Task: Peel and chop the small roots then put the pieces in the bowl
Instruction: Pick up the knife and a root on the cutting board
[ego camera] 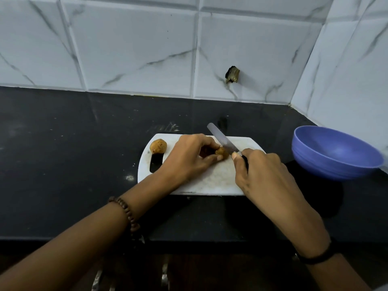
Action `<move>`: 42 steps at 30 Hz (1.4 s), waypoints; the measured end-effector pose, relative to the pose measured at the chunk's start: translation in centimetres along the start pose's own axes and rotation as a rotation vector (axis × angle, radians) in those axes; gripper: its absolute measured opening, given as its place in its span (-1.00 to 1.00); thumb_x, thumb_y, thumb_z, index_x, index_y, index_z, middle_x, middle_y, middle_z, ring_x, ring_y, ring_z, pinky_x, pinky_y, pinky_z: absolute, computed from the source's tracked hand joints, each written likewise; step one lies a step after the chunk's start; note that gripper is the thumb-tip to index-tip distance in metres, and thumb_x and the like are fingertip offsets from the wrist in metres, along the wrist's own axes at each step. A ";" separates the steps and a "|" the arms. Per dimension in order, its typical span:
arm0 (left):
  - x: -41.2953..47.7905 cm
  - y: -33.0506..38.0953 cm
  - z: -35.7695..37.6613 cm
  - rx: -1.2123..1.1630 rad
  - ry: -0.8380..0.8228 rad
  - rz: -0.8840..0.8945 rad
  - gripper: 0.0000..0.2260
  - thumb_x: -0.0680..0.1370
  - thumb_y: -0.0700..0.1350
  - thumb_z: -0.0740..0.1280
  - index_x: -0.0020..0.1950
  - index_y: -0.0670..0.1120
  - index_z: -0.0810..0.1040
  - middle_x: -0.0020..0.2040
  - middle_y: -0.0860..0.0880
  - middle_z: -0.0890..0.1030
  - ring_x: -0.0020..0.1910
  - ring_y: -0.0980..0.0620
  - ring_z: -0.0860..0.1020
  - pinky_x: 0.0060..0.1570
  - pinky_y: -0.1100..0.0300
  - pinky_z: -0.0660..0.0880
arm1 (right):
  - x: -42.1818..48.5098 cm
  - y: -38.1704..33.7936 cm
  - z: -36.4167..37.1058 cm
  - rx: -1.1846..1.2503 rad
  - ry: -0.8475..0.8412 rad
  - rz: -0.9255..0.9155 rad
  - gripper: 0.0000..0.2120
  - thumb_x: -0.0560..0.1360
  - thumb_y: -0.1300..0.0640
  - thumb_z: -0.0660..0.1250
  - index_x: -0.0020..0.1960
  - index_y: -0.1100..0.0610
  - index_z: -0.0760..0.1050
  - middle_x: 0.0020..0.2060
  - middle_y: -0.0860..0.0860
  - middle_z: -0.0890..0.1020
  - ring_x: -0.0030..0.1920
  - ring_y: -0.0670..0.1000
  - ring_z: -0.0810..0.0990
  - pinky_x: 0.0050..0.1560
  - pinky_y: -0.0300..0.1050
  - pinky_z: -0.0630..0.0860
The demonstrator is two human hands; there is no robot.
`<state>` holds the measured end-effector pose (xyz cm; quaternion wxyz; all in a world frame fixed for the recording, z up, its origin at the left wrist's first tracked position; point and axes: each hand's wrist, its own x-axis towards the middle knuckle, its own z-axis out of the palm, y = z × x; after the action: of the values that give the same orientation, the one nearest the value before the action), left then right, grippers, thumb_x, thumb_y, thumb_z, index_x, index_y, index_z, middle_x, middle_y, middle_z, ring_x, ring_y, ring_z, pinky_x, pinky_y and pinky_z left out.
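The left hand (189,156) pinched a small brown knobbly root (222,153) on the white plastic cutting board (212,181) while the right hand (260,173) set a knife to it.

The right hand's fingers were curled round the dark handle of the slim steel-bladed knife (220,139), whose blade lay against the root just beyond the left thumb and fingertips. A second round brown root (158,146) sat on the board on the far side of the left hand, untouched. The round blue plastic bowl (336,152) stood well off beyond the right hand, with no pieces showing in it. The likely trouble was the root itself (small, rounded, possibly slick): under blade pressure it could roll or squirt out of the pinch, and the edge would then slide toward the left fingertips, which were touching the root right beside the blade.
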<state>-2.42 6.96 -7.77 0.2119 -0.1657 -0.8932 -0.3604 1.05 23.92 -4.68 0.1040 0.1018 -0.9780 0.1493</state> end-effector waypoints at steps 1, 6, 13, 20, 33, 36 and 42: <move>0.0 0.0 0.0 0.006 0.002 0.023 -0.87 0.48 -0.03 0.48 0.00 -0.01 0.71 -0.15 0.07 0.68 -0.17 0.13 0.63 -0.08 0.09 0.57 | 0.0 -0.1 -0.2 -0.001 0.004 0.003 -0.67 0.66 -0.10 0.02 0.05 0.08 0.46 -0.29 -0.04 0.39 -0.26 0.05 0.42 -0.23 -0.07 0.37; 0.3 -0.4 -0.4 0.002 -0.005 0.102 -0.87 0.47 -0.09 0.50 0.00 -0.03 0.72 -0.15 0.03 0.69 -0.18 0.11 0.64 -0.09 0.10 0.57 | 0.4 -0.4 -0.4 0.004 0.020 -0.004 -0.67 0.65 -0.07 0.08 0.05 0.12 0.51 -0.21 0.02 0.46 -0.20 0.11 0.49 -0.21 -0.02 0.42; 0.1 -0.6 -0.4 0.014 -0.026 0.149 -0.86 0.49 -0.08 0.47 0.02 -0.05 0.73 -0.13 -0.01 0.68 -0.18 0.07 0.65 -0.12 0.03 0.57 | 0.6 -1.5 -1.3 -0.044 0.005 -0.034 -0.84 0.64 0.03 0.14 -0.06 0.10 0.31 -0.30 -0.04 0.28 -0.16 0.06 0.37 -0.20 -0.06 0.28; 0.0 -0.3 -0.3 -0.005 0.016 0.093 -0.87 0.47 -0.06 0.49 0.00 -0.02 0.73 -0.18 0.07 0.70 -0.20 0.08 0.64 -0.14 0.07 0.54 | 0.0 -1.6 -1.0 -0.048 -0.041 -0.024 -0.80 0.64 0.03 0.13 0.08 0.15 0.42 -0.09 0.06 0.44 -0.09 0.13 0.46 -0.17 -0.04 0.29; -0.2 -0.1 -0.5 -0.055 0.021 0.031 -0.85 0.48 -0.08 0.49 0.03 -0.05 0.72 -0.09 0.06 0.72 -0.13 0.24 0.64 -0.06 0.31 0.57 | -4.3 -0.5 -2.5 -0.081 -0.165 0.007 -0.76 0.66 -0.05 0.10 0.01 0.10 0.39 -0.25 -0.02 0.40 -0.29 -0.05 0.45 -0.34 -0.14 0.33; -0.2 -0.2 -0.4 -0.048 0.027 0.018 -0.85 0.48 -0.07 0.49 0.03 -0.04 0.72 -0.11 0.07 0.72 -0.14 0.18 0.65 -0.05 0.17 0.59 | -4.9 -0.6 -3.1 -0.079 -0.202 0.014 -0.78 0.65 -0.05 0.12 0.00 0.08 0.40 -0.25 -0.01 0.45 -0.31 -0.06 0.46 -0.39 -0.17 0.30; -0.3 -0.2 -0.4 -0.047 0.042 -0.011 -0.86 0.48 -0.06 0.49 0.01 -0.04 0.73 -0.14 0.07 0.72 -0.13 0.12 0.66 -0.05 0.10 0.59 | -5.2 -1.0 -3.8 -0.134 -0.221 0.025 -0.76 0.65 -0.03 0.15 0.12 0.12 0.45 -0.24 0.01 0.45 -0.31 -0.06 0.46 -0.39 -0.18 0.30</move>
<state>-2.20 6.49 -7.81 0.2245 -0.1584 -0.8807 -0.3859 6.93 25.05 -2.04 0.0004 0.0983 -0.9925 0.0730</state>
